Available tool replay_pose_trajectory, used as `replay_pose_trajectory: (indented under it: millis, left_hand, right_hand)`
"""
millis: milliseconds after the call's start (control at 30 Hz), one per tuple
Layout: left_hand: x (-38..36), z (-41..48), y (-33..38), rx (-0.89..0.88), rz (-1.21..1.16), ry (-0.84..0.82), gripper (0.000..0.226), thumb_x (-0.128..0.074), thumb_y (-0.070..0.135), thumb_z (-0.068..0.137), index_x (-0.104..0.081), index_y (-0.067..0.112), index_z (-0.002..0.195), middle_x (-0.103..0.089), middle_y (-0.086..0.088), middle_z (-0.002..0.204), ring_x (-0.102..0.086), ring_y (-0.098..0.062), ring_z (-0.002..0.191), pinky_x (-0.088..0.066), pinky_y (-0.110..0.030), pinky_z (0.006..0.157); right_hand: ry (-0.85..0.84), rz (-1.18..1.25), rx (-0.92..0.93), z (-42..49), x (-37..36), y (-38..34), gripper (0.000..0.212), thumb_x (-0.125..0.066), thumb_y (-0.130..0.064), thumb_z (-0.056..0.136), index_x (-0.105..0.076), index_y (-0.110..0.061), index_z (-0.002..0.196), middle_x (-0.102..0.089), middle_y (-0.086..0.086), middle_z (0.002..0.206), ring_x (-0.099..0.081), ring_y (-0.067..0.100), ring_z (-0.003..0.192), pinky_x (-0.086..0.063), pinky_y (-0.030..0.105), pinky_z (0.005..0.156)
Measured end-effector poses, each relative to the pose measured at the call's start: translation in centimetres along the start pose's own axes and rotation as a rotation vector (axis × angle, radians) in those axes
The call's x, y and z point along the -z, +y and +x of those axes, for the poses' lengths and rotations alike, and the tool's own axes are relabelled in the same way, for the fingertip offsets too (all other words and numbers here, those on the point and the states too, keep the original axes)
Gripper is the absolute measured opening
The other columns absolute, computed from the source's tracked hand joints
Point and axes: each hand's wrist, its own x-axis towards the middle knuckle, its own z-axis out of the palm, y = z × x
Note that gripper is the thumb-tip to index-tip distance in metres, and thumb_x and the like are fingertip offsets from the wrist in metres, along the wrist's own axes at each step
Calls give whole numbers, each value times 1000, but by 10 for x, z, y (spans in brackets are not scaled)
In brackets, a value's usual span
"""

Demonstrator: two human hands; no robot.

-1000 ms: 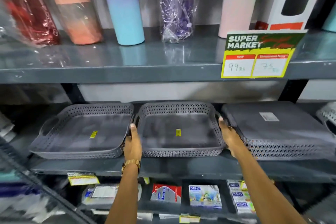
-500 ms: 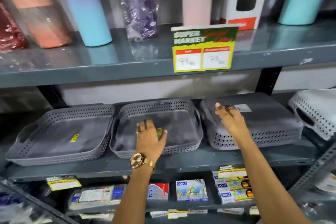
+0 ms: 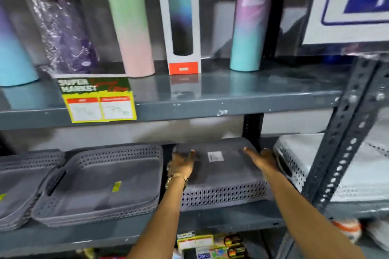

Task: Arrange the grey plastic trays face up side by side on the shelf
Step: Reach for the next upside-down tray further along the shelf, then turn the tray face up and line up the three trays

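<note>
Grey steel shelf (image 3: 210, 219) in a shop aisle carries our trays, with bottles ranged on the level above. At far left a stack of grey trays (image 3: 19, 187) sits face up, partly out of view; just beside it the second face-up stack (image 3: 105, 183) lies level, sticker showing. Next along, the upside-down grey trays (image 3: 223, 176) rest base upward, label on top. Our left hand (image 3: 182, 164) is spread flat against that stack's left edge, and our right hand (image 3: 263, 161) lies open along its right edge; neither has closed on it yet. White trays (image 3: 347, 170) sit further right. By our reckoning two stacks are done; this one awaits turning over.
</note>
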Motion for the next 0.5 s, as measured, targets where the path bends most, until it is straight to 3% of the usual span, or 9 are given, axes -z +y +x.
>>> replay_pose_trajectory:
  millis: [67,133,200,300,367,500]
  left_hand:
    - [-8,3,3,125,-18,53,82,-35,65,88,-19,13,149,-29,-24,153,-30,-41,138,-24,-47,112]
    - [-9,2,6,151,-139,156,87,-29,71,85,-27,10,147,-31,-26,151,-30,-41,138,-21,-51,113]
    - [-3,4,11,68,-349,295,83,-29,72,85,-39,11,142,-39,-24,147,-35,-41,135,-23,-50,112]
    - [11,10,27,-112,-687,438,61,-36,55,94,-49,11,133,-45,-19,143,-41,-35,131,-29,-44,112]
    - [19,11,32,-152,-853,422,58,-37,53,94,-49,11,132,-46,-16,142,-43,-31,130,-29,-45,114]
    - [27,10,24,-41,-970,280,89,-36,77,78,-39,15,143,-41,-13,150,-36,-31,138,-25,-47,118]
  right_hand:
    - [-25,243,-55,4,-4,0,102,-62,-68,73,-35,-7,149,-36,18,155,-39,39,138,-35,49,110]
    - [32,261,-32,9,-4,-5,102,-52,-78,72,-43,-6,144,-43,21,150,-44,40,134,-37,47,106]
    - [114,318,54,12,1,-17,90,-40,-78,78,-55,-9,135,-52,21,142,-49,38,129,-38,46,104]
    - [173,593,194,14,21,-45,66,-38,-64,89,-60,-17,130,-60,6,134,-55,26,117,-40,39,98]
    - [152,748,179,14,28,-52,63,-36,-60,90,-62,-15,126,-61,6,131,-55,21,107,-39,34,89]
    - [70,830,43,4,29,-42,92,-32,-84,73,-49,-19,137,-50,11,146,-49,32,129,-38,48,109]
